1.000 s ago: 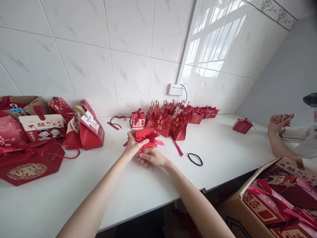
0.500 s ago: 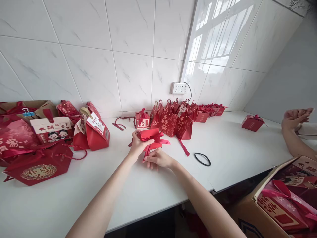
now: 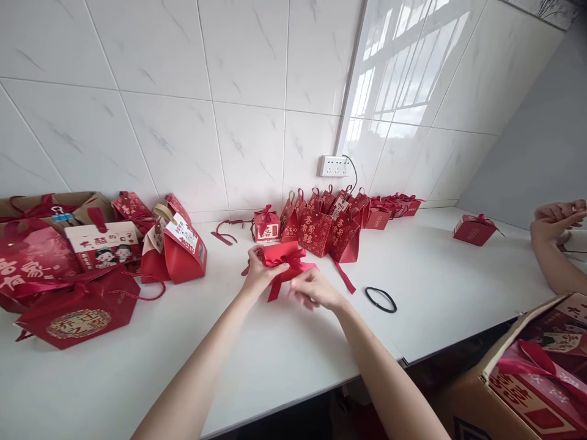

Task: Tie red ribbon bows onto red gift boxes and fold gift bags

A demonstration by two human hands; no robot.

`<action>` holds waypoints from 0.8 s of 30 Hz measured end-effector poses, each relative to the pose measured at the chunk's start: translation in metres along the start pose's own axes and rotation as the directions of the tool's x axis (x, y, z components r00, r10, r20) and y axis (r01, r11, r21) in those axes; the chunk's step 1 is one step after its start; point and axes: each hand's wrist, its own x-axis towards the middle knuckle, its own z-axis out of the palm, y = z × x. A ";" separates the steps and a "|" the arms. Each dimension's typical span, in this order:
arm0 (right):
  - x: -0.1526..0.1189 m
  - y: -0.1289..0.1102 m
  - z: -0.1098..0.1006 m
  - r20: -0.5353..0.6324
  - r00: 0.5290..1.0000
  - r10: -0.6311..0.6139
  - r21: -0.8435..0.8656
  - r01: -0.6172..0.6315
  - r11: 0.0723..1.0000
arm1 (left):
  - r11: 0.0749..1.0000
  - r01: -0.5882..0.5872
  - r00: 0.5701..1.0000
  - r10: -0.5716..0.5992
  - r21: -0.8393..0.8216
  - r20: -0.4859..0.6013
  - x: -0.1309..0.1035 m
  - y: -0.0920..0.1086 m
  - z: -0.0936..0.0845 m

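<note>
My left hand (image 3: pixel 262 272) grips a small red box (image 3: pixel 280 252) at its left side, with the thumb on the knot of its ribbon bow. One ribbon tail (image 3: pixel 274 289) hangs down in front of the box. My right hand (image 3: pixel 315 288) is just right of the box, near the other ribbon end (image 3: pixel 308 266); its fingers are curled and blurred, and whether they hold anything cannot be made out. Behind the box stands a small red gift box with a bow (image 3: pixel 266 225).
Red gift bags (image 3: pixel 316 231) line the wall; larger ones (image 3: pixel 186 250) stand at left. A black hair tie (image 3: pixel 381 300) and a red box (image 3: pixel 475 230) lie at right. A cardboard carton (image 3: pixel 477 391) fills the lower right, beyond it another person's hand (image 3: pixel 556 221).
My right hand has let go of the hanging ribbon tail and moved right and slightly up. My left hand still holds the box. The view has shifted slightly.
</note>
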 end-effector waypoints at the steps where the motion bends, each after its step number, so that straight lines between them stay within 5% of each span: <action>1: 0.000 -0.001 -0.005 -0.214 0.974 -0.076 0.036 0.085 0.996 | 1.000 0.026 1.000 -0.026 0.009 0.004 -0.001 0.001 0.000; 3: 0.001 0.000 -0.012 -0.582 0.796 -0.169 0.016 0.219 0.976 | 0.996 0.088 0.996 -0.089 0.028 0.031 -0.003 0.005 0.000; 5: 0.005 0.002 -0.015 -0.715 0.670 -0.200 -0.050 0.236 0.970 | 0.994 0.105 0.992 -0.106 0.018 0.063 -0.005 0.009 0.000; 7: 0.008 0.004 -0.015 -0.693 0.692 -0.203 -0.070 0.216 0.974 | 0.993 0.115 0.987 -0.113 -0.012 0.112 -0.007 0.011 0.000; 12: 0.010 0.005 -0.008 -0.504 0.858 -0.101 0.129 0.190 0.973 | 0.993 0.117 0.977 -0.110 -0.030 0.185 -0.010 0.010 -0.001; 18: 0.014 0.012 -0.010 -0.513 0.858 -0.012 0.337 0.215 0.916 | 0.995 -0.031 0.984 0.014 0.092 0.179 -0.015 0.005 -0.003; 24: 0.017 0.017 -0.014 -0.504 0.862 0.050 0.447 0.210 0.869 | 0.977 -0.168 0.983 0.176 0.135 -0.050 -0.018 0.003 -0.001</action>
